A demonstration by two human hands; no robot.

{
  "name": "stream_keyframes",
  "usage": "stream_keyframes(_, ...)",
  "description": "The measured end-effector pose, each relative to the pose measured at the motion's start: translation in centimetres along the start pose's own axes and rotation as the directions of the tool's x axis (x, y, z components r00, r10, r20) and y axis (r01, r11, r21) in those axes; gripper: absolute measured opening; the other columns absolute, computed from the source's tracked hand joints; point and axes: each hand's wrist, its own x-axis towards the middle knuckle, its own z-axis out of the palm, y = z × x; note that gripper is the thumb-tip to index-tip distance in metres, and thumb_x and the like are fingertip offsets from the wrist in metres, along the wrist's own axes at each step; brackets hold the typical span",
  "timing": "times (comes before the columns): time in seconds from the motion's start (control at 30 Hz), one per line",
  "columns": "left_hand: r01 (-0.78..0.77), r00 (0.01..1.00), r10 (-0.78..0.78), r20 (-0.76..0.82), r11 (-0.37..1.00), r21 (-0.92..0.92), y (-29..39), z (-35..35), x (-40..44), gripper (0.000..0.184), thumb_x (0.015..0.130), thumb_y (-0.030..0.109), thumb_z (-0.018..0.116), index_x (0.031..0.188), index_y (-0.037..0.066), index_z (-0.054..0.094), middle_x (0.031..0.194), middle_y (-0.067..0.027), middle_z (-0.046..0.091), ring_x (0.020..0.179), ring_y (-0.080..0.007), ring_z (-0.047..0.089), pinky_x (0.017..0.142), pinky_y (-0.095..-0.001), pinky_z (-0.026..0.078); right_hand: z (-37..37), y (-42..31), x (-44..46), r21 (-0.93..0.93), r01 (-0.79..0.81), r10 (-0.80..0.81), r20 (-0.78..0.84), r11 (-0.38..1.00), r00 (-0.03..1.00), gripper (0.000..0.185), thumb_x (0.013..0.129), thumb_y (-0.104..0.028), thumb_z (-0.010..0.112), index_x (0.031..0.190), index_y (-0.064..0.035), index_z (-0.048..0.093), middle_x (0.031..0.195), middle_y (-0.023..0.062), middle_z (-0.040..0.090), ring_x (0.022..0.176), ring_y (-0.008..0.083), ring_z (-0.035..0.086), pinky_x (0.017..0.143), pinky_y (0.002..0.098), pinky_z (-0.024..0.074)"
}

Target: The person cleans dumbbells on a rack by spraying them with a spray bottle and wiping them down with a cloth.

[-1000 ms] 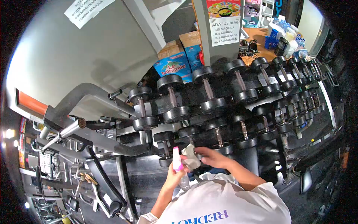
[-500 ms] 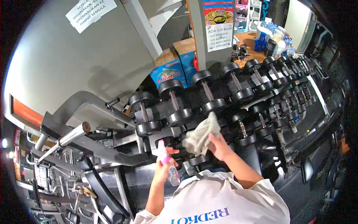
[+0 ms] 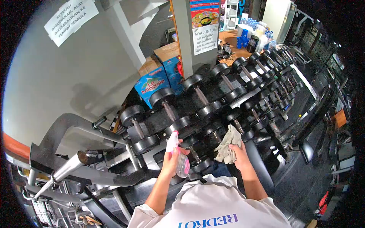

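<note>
Left hand [image 3: 171, 161]: fingers curled round spray bottle [image 3: 183, 167], in front of dumbbell rack [image 3: 245, 99] | Right hand [image 3: 238, 154]: fingers gripping crumpled pale cloth [image 3: 227, 146], in front of the rack's lower row, contact with dumbbells [image 3: 202, 95] unclear | Le Minerale box [image 3: 152, 84]: behind rack | Worktop [image 3: 230, 37] bearing black jar [image 3: 252, 44]: behind rack, farther right

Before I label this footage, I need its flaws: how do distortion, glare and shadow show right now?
Head view: fisheye-like bending with dark corners; glare bleaching the far-left edge of the wall; a soft shadow on that wall; spray bottle and cloth both readable.
</note>
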Motion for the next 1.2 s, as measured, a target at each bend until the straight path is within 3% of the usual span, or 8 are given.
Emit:
stream_keyframes(0.1,-0.017,0.997,0.013,-0.075,0.998,-0.059,-0.1,1.3,3.5,0.057,0.099,0.047,0.048,0.133,0.002,0.043,0.073,-0.0029,0.056,0.072,-0.0158,0.059,0.074,-0.0328,0.050,-1.6,-0.2,2.1,0.073,0.051,-0.045,-0.086,0.996,0.995,0.056,0.082,-0.004,0.060,0.136,-0.0047,0.044,0.124,0.0072,0.056,0.112,0.0190,0.056,0.096,0.0334,0.0457)
stream_keyframes(0.2,-0.018,0.992,0.001,-0.127,0.991,-0.133,0.5,2.8,7.5,0.051,0.098,0.039,0.055,0.129,0.000,0.046,0.071,-0.0024,0.056,0.066,-0.0147,0.058,0.068,-0.0313,0.049,-4.2,-0.8,5.9,0.062,0.010,-0.004,-0.089,0.998,0.996,0.057,0.082,-0.004,0.058,0.137,-0.0053,0.042,0.126,0.0068,0.054,0.113,0.0194,0.056,0.096,0.0338,0.0455)
stream_keyframes(0.27,0.027,0.980,-0.002,-0.198,0.992,0.122,2.3,4.9,10.1,0.042,0.093,0.027,0.062,0.124,0.000,0.050,0.070,-0.0022,0.057,0.063,-0.0134,0.058,0.063,-0.0299,0.046,-4.7,-1.6,8.1,0.070,-0.034,0.041,-0.095,0.997,0.995,0.059,0.082,-0.005,0.058,0.139,-0.0053,0.042,0.124,0.0071,0.055,0.112,0.0191,0.055,0.096,0.0335,0.0453)
stream_keyframes(0.4,0.079,0.964,-0.017,-0.265,0.971,0.224,3.4,7.4,15.6,0.035,0.086,0.016,0.066,0.116,0.001,0.054,0.070,-0.0020,0.059,0.062,-0.0115,0.058,0.060,-0.0280,0.044,-4.9,-2.9,13.0,0.011,-0.025,0.025,-0.062,1.000,0.998,0.060,0.081,-0.006,0.059,0.139,-0.0042,0.042,0.121,0.0074,0.057,0.112,0.0196,0.055,0.098,0.0332,0.0423)
stream_keyframes(0.57,0.096,0.938,-0.012,-0.346,0.969,0.227,3.8,9.6,20.3,0.029,0.084,0.012,0.066,0.110,0.002,0.056,0.072,-0.0019,0.059,0.060,-0.0117,0.059,0.058,-0.0278,0.044,-4.4,-4.9,17.2,-0.109,-0.161,0.163,0.013,0.981,0.987,0.059,0.080,-0.006,0.060,0.137,-0.0023,0.044,0.124,0.0070,0.057,0.112,0.0187,0.054,0.098,0.0315,0.0409)
stream_keyframes(0.67,0.111,0.937,-0.001,-0.349,0.949,0.294,4.0,10.9,21.8,0.028,0.083,0.011,0.066,0.108,0.002,0.057,0.073,-0.0016,0.059,0.060,-0.0115,0.059,0.057,-0.0275,0.044,-4.4,-5.7,18.9,-0.205,-0.137,0.161,0.106,0.969,0.981,0.059,0.081,-0.004,0.059,0.138,-0.0020,0.044,0.126,0.0068,0.057,0.114,0.0176,0.053,0.100,0.0308,0.0396)
stream_keyframes(0.93,0.151,0.920,-0.012,-0.393,0.933,0.326,2.2,12.2,23.6,0.022,0.084,0.012,0.066,0.102,0.002,0.058,0.073,-0.0037,0.061,0.061,-0.0127,0.062,0.059,-0.0282,0.047,-6.3,-6.2,21.2,-0.183,-0.115,0.153,0.208,0.976,0.966,0.061,0.081,-0.006,0.060,0.139,-0.0024,0.042,0.129,0.0066,0.054,0.119,0.0186,0.050,0.103,0.0318,0.0378)
stream_keyframes(1.2,0.162,0.919,-0.040,-0.392,0.945,0.285,0.1,12.9,21.2,0.028,0.083,0.011,0.066,0.108,0.001,0.058,0.075,-0.0030,0.062,0.064,-0.0120,0.062,0.061,-0.0270,0.047,-8.8,-6.2,22.3,-0.192,-0.116,0.158,0.224,0.975,0.962,0.064,0.081,-0.006,0.059,0.142,-0.0044,0.040,0.131,0.0075,0.054,0.119,0.0188,0.050,0.103,0.0323,0.0376)
